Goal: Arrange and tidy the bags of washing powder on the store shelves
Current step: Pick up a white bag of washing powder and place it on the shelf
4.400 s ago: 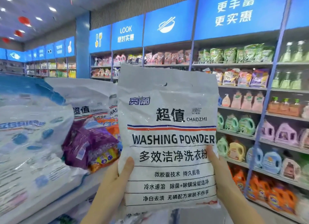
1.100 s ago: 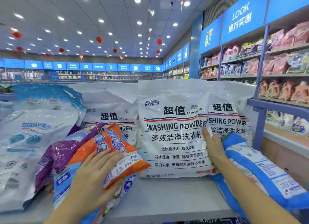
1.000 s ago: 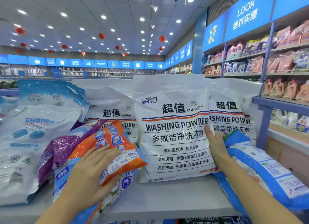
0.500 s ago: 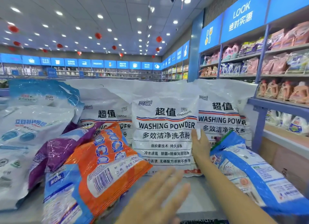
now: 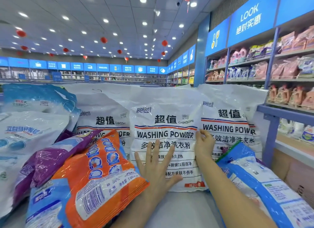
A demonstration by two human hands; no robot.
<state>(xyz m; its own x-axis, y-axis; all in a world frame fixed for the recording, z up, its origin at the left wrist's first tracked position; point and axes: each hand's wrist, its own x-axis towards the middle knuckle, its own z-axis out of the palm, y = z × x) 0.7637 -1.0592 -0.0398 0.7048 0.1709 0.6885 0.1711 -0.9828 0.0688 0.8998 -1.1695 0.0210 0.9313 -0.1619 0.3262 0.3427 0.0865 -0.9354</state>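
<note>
Three white washing powder bags stand upright in a row on the shelf top. The middle white bag (image 5: 165,125) is in front of me. My left hand (image 5: 157,166) lies flat with spread fingers against its lower front. My right hand (image 5: 203,145) holds its right edge, fingers curled at the seam beside the right white bag (image 5: 227,118). The left white bag (image 5: 103,115) is partly hidden behind an orange bag (image 5: 102,173) lying tilted in front of it.
A purple bag (image 5: 51,161) and pale blue-and-white bags (image 5: 25,134) are piled at the left. A blue bag (image 5: 265,181) lies at the right under my forearm. The grey shelf top (image 5: 183,209) shows in front. Stocked wall shelves (image 5: 278,78) run along the right.
My left hand has left the orange bag and moved right onto the front of the middle white bag. That bag now stands further back, in line with its neighbours. My right hand stays at its edge.
</note>
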